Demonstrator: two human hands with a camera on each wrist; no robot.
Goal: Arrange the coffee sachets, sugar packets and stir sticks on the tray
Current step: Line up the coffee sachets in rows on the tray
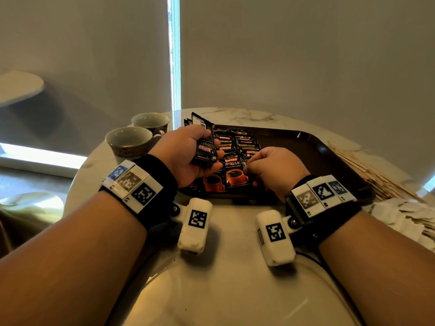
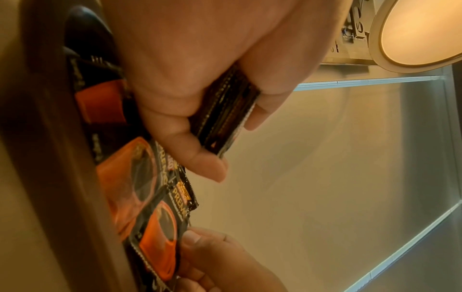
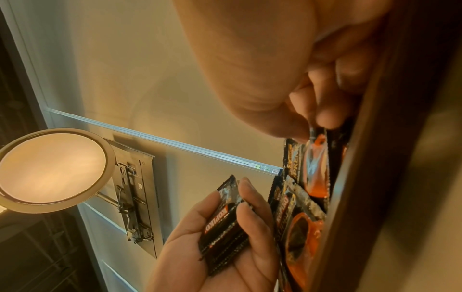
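My left hand [image 1: 188,151] grips a stack of black coffee sachets [image 1: 204,143] above the left end of the dark brown tray [image 1: 329,158]; the stack's edges show between thumb and fingers [image 2: 225,116], and it also appears in the right wrist view [image 3: 222,233]. Rows of black-and-orange coffee sachets [image 1: 235,147] lie overlapping on the tray. My right hand [image 1: 270,165] pinches the right edge of the nearest sachet [image 1: 235,172] on the tray, with thumb and fingertip meeting on it [image 3: 317,126]. Wooden stir sticks [image 1: 367,168] and white sugar packets [image 1: 404,215] lie on the table right of the tray.
Two empty ceramic cups [image 1: 131,140] [image 1: 150,122] stand on the round marble table [image 1: 230,231] left of the tray. The right half of the tray shows bare brown surface. Window blinds hang close behind the table. A second small table [image 1: 18,85] stands at far left.
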